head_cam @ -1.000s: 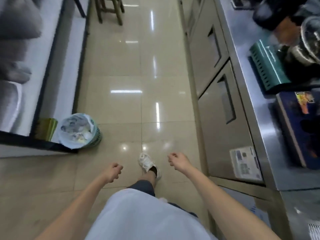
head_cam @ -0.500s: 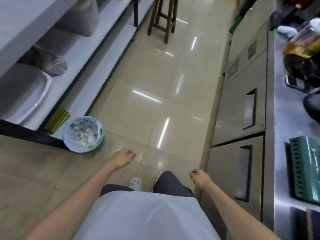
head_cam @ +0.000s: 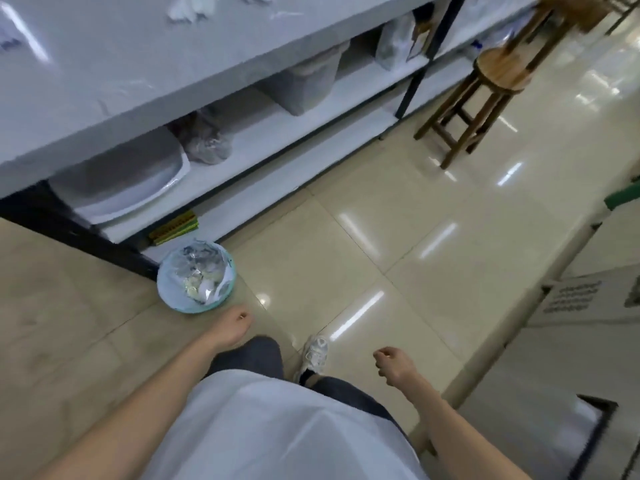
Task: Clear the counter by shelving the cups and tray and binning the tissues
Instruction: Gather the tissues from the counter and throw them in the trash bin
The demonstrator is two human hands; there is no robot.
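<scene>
Both hands hang loosely curled with nothing in them, left hand and right hand, free for the next pickup. Just beyond the left hand, a lined bin holds crumpled waste. Farther off, tissues lie on the desk; no cups or tray are visible.

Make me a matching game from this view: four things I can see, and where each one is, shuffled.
Things:
1. bin
2. stool
3. tissues
4. shoe

Places:
A. on the white counter, top of view
B. on the floor by the shelf's black leg
C. on the tiles between the two hands
D. standing on the floor at upper right

Pairs: 1-B, 2-D, 3-A, 4-C
</scene>
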